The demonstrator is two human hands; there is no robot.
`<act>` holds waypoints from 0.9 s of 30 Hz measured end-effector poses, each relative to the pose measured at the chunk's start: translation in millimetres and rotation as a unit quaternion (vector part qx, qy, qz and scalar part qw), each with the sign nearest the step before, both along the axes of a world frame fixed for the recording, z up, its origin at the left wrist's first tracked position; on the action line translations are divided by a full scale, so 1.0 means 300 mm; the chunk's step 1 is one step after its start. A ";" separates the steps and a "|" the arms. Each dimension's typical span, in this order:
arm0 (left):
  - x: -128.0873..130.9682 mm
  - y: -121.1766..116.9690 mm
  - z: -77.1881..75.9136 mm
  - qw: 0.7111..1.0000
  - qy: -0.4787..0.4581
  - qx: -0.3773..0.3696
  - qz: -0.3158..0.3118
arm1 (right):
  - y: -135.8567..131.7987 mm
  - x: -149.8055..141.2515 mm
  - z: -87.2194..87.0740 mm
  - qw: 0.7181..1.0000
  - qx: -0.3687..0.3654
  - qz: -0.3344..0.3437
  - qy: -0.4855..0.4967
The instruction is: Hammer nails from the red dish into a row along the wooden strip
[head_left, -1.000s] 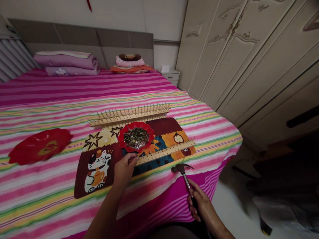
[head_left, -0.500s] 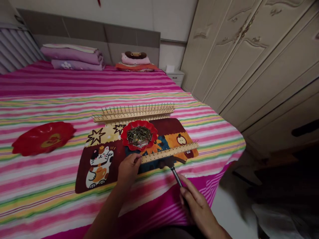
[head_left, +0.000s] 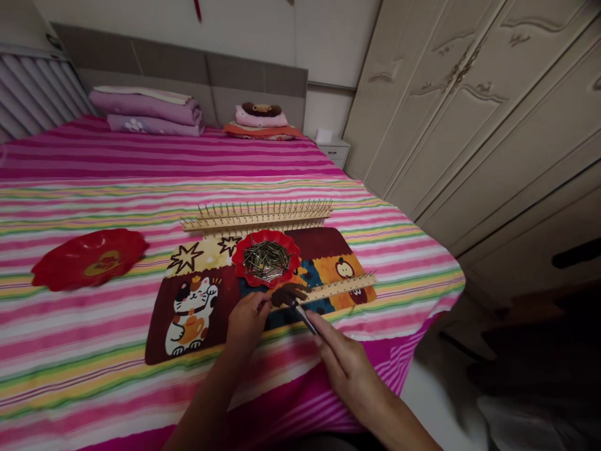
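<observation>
My right hand (head_left: 347, 363) grips a hammer (head_left: 304, 317) by its handle, with the dark head over the left part of a wooden strip (head_left: 335, 289). A row of thin nails stands up along that strip. At the strip's left end, my left hand (head_left: 246, 322) has thumb and finger pinched together; what is between them is too small to make out. Just beyond the hands is a red scalloped bowl (head_left: 238, 260) full of loose nails (head_left: 267, 260). Bowl and strip rest on a patterned mat (head_left: 157, 335) with a cat picture.
Behind the bowl lie wooden strips (head_left: 258, 220) bristling with upright nails. A red scalloped tray (head_left: 70, 257) is at the left on the striped bedspread (head_left: 94, 326). Folded bedding (head_left: 145, 109) is stacked by the headboard; a wardrobe (head_left: 422, 125) stands on the right.
The hammer and my right hand have moved left and up, bringing the head near my left fingers. My left hand stays at the strip's end. The view has shifted slightly.
</observation>
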State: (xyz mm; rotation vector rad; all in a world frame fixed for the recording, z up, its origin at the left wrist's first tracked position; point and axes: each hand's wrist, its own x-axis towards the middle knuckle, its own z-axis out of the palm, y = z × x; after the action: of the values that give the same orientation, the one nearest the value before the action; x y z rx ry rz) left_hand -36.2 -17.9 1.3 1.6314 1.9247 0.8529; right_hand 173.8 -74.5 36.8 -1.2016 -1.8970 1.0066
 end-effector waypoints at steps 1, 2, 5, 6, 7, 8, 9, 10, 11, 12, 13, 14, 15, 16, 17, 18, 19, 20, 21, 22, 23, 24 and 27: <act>-0.001 -0.001 0.004 1.000 -0.016 -0.005 0.000 | -0.023 0.029 -0.011 0.999 -0.028 -0.014 0.010; -0.004 -0.003 0.011 0.999 -0.035 -0.012 0.002 | -0.046 0.061 -0.027 0.998 -0.060 -0.033 0.016; -0.021 -0.005 0.043 0.997 -0.073 -0.018 0.018 | -0.113 0.158 -0.100 0.984 -0.136 -0.108 0.049; -0.029 0.000 0.057 0.997 -0.066 -0.009 0.026 | -0.133 0.184 -0.130 0.978 -0.153 -0.132 0.061; -0.035 0.009 0.072 0.998 -0.048 0.003 0.032 | -0.150 0.205 -0.161 0.969 -0.169 -0.163 0.072; -0.040 0.025 0.088 0.999 -0.020 0.016 0.033 | -0.165 0.220 -0.192 0.960 -0.188 -0.190 0.085; -0.043 0.046 0.103 0.999 0.017 0.027 0.026 | -0.177 0.230 -0.222 0.948 -0.211 -0.216 0.101; -0.043 0.072 0.116 0.998 0.061 0.029 0.009 | -0.186 0.235 -0.249 0.934 -0.234 -0.240 0.120; -0.039 0.102 0.127 0.994 0.107 0.020 -0.015 | -0.192 0.236 -0.273 0.921 -0.256 -0.256 0.142; -0.032 0.134 0.135 0.988 0.149 0.006 -0.040 | -0.195 0.235 -0.293 0.910 -0.274 -0.266 0.163; -0.023 0.165 0.140 0.981 0.183 -0.012 -0.062 | -0.195 0.233 -0.308 0.901 -0.288 -0.270 0.179; -0.012 0.196 0.142 0.975 0.208 -0.030 -0.079 | -0.192 0.231 -0.318 0.896 -0.299 -0.266 0.191; 0.000 0.223 0.141 0.970 0.222 -0.044 -0.088 | -0.187 0.231 -0.324 0.894 -0.309 -0.259 0.198; 0.011 0.246 0.139 0.968 0.229 -0.054 -0.091 | -0.182 0.231 -0.327 0.892 -0.317 -0.251 0.203; 0.021 0.265 0.135 0.967 0.231 -0.060 -0.090 | -0.176 0.232 -0.326 0.890 -0.322 -0.245 0.208; 0.029 0.280 0.130 0.966 0.233 -0.066 -0.090 | -0.171 0.233 -0.324 0.889 -0.324 -0.239 0.216; 0.034 0.291 0.125 0.966 0.233 -0.073 -0.090 | -0.167 0.234 -0.320 0.888 -0.325 -0.235 0.225; 0.037 0.299 0.120 0.966 0.230 -0.077 -0.090 | -0.164 0.234 -0.317 0.886 -0.327 -0.234 0.232; 0.037 0.304 0.117 0.967 0.223 -0.080 -0.093 | -0.162 0.234 -0.314 0.884 -0.330 -0.233 0.236; 0.035 0.307 0.115 0.969 0.214 -0.081 -0.095 | -0.161 0.233 -0.311 0.881 -0.336 -0.233 0.237; 0.031 0.308 0.114 0.971 0.201 -0.082 -0.098 | -0.160 0.231 -0.310 0.879 -0.343 -0.232 0.236; 0.026 0.307 0.115 0.974 0.185 -0.082 -0.099 | -0.160 0.229 -0.310 0.876 -0.349 -0.233 0.236; 0.000 0.296 0.127 0.985 0.119 -0.080 -0.095 | -0.161 0.223 -0.317 0.872 -0.347 -0.240 0.248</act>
State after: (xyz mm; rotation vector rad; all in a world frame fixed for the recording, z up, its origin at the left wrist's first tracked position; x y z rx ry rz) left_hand -36.1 70.9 39.3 1.8497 1.8960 0.4335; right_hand 240.8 -122.9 -58.4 -1.5044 -0.7747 1.5716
